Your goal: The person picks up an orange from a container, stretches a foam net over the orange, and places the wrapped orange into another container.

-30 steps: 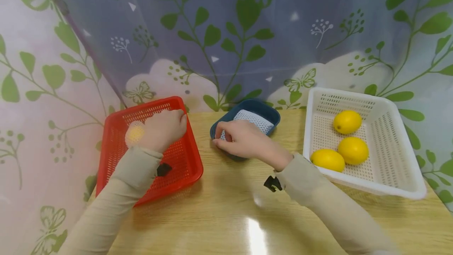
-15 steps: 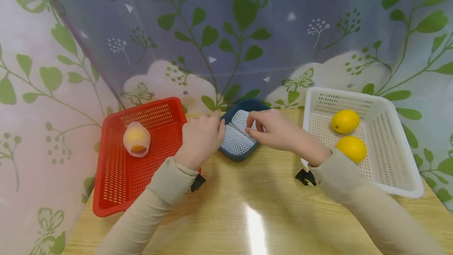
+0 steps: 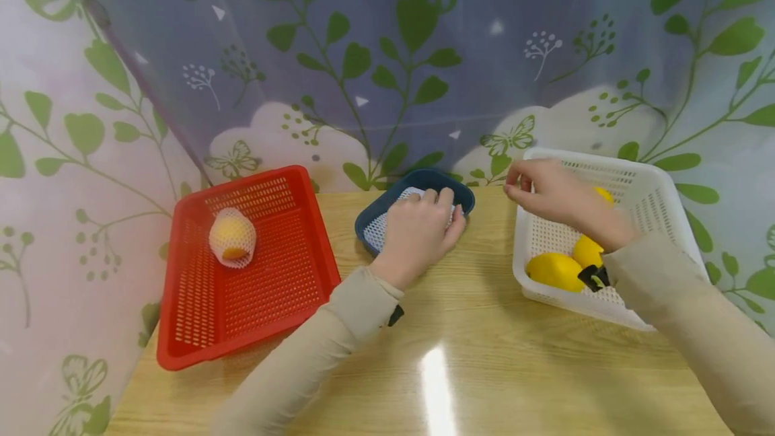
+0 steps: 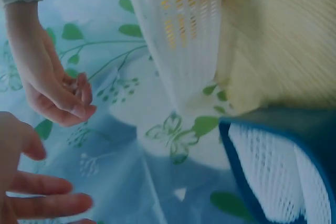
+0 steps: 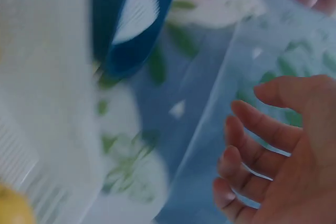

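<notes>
The left hand [image 3: 420, 231] is hovering over the tray [image 3: 431, 179] of nets [image 3: 377, 229], the right hand [image 3: 547, 190] over the basket [image 3: 660, 214] (lemons [image 3: 554, 272] lying inside), both with fingers relaxing loosely.

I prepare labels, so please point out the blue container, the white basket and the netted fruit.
Blue container [image 3: 426, 179], head view: far wall.
White basket [image 3: 658, 210], head view: right wall.
Netted fruit [image 3: 233, 233], head view: middle.

You see your left grip [image 4: 29, 183] at eight o'clock, right grip [image 4: 52, 90] at nine, basket [image 4: 181, 22] at twelve, desk [image 4: 283, 30] at two, tray [image 4: 315, 129] holding net [image 4: 270, 169] at four.
</notes>
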`<state>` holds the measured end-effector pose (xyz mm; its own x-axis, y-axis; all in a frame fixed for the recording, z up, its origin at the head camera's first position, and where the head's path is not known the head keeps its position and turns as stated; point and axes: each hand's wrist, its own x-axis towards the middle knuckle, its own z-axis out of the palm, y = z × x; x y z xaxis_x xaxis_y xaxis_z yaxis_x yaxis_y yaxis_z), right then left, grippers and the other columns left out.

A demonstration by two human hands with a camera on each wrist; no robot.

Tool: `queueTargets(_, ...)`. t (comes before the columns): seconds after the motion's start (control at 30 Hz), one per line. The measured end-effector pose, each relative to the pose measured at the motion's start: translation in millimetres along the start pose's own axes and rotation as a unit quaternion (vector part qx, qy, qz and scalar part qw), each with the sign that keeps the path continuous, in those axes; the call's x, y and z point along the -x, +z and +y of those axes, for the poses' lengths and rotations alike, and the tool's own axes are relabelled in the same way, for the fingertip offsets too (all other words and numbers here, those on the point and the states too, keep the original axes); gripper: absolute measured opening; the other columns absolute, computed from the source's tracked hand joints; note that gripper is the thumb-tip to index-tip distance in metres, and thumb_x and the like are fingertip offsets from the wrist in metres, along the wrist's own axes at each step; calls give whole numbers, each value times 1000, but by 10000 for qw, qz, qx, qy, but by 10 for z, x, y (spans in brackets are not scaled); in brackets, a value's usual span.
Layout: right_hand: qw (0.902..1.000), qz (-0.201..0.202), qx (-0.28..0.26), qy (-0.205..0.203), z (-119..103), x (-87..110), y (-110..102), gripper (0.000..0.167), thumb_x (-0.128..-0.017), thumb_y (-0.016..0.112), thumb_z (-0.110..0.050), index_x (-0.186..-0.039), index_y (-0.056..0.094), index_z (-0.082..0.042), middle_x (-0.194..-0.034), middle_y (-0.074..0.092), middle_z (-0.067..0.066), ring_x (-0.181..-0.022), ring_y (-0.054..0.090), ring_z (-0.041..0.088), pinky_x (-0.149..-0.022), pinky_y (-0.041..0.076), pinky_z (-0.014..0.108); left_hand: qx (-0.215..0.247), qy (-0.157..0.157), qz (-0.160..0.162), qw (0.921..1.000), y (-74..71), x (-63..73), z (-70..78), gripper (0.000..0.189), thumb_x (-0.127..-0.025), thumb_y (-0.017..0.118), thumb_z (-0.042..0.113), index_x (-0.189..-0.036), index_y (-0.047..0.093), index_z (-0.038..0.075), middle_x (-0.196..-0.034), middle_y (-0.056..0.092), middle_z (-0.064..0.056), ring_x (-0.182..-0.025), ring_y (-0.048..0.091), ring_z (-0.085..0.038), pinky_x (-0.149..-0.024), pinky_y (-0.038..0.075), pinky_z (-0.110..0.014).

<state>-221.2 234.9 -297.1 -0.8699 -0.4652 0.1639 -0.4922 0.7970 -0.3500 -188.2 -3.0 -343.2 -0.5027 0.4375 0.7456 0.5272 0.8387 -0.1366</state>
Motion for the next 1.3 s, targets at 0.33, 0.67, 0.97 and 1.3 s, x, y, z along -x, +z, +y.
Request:
queueTargets(0.33,9912,-176,354,1261,813,86,-43,35,-97,57,-25,-114,58,6,-100,55,26,-82,54,38,-70,47,51,13,633,283,9976,441,-135,493,23,-91,51,28,-72,58,17,-61,56,3,-50,45,-13,-45,30,-24)
queueTargets(0.67,9528,-948,-300,2867,1363,226,164,90,-97,55,-41,-152,6,10,-146,2,48,-129,13,68,-99,22,77,-163,267,-2788,9598,714,-173,934,58,-93,35,68,-122,52,21,-114,60,1,-107,53,-22,-87,44,-35)
queueTargets(0.97,9387,-1347,-403,3147,1593,287,297,94,-96,52,-50,-149,9,14,-143,3,50,-127,16,68,-99,23,77,-194,222,-3413,9395,925,-126,1028,56,-92,32,65,-112,59,20,-110,57,2,-104,48,-19,-85,39,-34)
queueTargets(1.3,9505,-1113,-766,2797,1590,304,446,70,-95,61,-33,-144,31,7,-141,13,44,-117,32,57,-95,36,69,5,12,-3655,9308,1022,-79,1027,45,-92,32,53,-108,58,19,-104,51,2,-100,45,-20,-85,37,-35)
